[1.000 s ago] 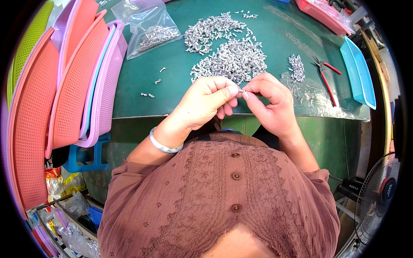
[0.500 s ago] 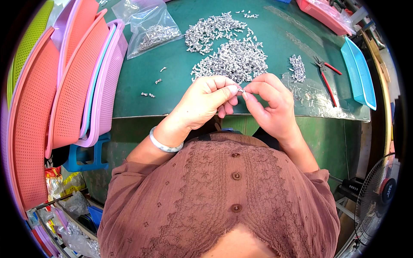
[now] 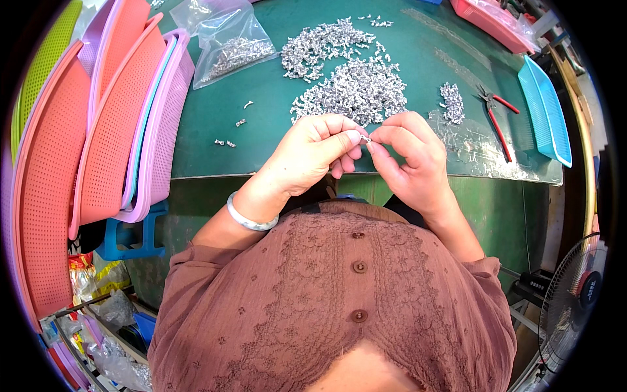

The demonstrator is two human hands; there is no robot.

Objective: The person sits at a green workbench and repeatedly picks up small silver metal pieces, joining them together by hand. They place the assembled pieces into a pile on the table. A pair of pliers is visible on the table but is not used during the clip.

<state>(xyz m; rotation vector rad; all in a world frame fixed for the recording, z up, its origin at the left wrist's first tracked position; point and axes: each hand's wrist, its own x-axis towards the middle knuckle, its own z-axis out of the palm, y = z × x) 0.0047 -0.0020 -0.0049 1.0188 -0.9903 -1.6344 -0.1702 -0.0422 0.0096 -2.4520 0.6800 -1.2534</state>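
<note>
Between my two hands, over the table's near edge, is a small silvery metal part (image 3: pixel 365 138). My left hand (image 3: pixel 321 145) pinches one side of it between thumb and forefinger, its other fingers curled below. On the other side the thumb and forefinger of my right hand (image 3: pixel 413 147) close on the same part. Just beyond my fingers spreads a big heap of similar small metal parts (image 3: pixel 359 90), with a second heap (image 3: pixel 320 47) behind it. A smaller pile (image 3: pixel 451 103) lies to the right. A few loose parts (image 3: pixel 225 143) are scattered at the left.
Red-handled pliers (image 3: pixel 496 121) lie on the green table (image 3: pixel 222 114) at the right, near a blue basket (image 3: pixel 545 111). Stacked plastic baskets (image 3: pixel 121 117) crowd the left side. A clear bag of parts (image 3: pixel 238 55) rests at the back left. A fan (image 3: pixel 571 294) stands lower right.
My right thumb and fingertips have shifted very slightly at the small metal part. Both hands otherwise keep their place, and the heaps look the same.
</note>
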